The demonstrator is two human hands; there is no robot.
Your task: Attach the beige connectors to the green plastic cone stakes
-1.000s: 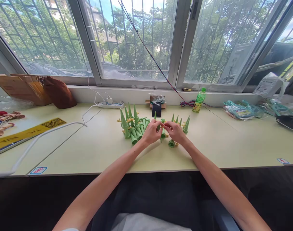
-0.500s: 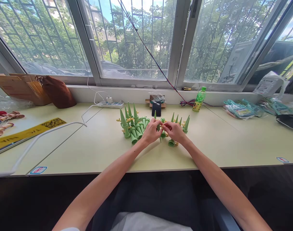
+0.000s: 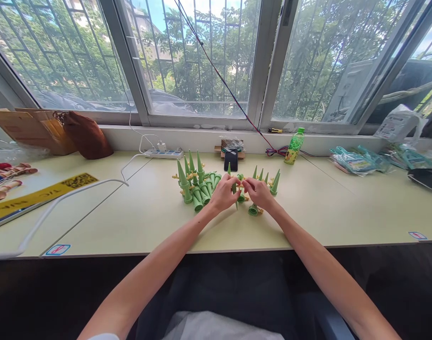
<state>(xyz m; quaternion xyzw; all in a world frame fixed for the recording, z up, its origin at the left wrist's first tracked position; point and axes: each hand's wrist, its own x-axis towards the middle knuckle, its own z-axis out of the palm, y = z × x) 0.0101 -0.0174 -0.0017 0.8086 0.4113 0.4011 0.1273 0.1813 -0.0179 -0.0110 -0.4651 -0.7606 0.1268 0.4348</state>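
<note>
My left hand [image 3: 223,193] is closed round a green plastic watering spike [image 3: 234,188], whose tip shows above the fingers. Close by on the right, my right hand [image 3: 259,192] has its thumb and finger pinched together; whatever they hold is too small to make out. Left of the hands stand several green spikes [image 3: 183,182] with yellow valves, and more green pieces [image 3: 202,191] lie beside them. Under and behind my right hand are further spikes, including an upright one [image 3: 274,183] and a lying one [image 3: 253,210] with its round open end toward me.
A black phone [image 3: 230,160] leans at the back before a small box. Green bottle [image 3: 294,146], power strip [image 3: 164,154] and brown pouch [image 3: 85,136] line the window side. A white cable [image 3: 77,190] crosses the left; packaged bags [image 3: 356,160] lie right.
My right fingertips have drawn slightly right, away from the left hand, leaving a small gap between them. My left hand keeps its hold on the spike.
</note>
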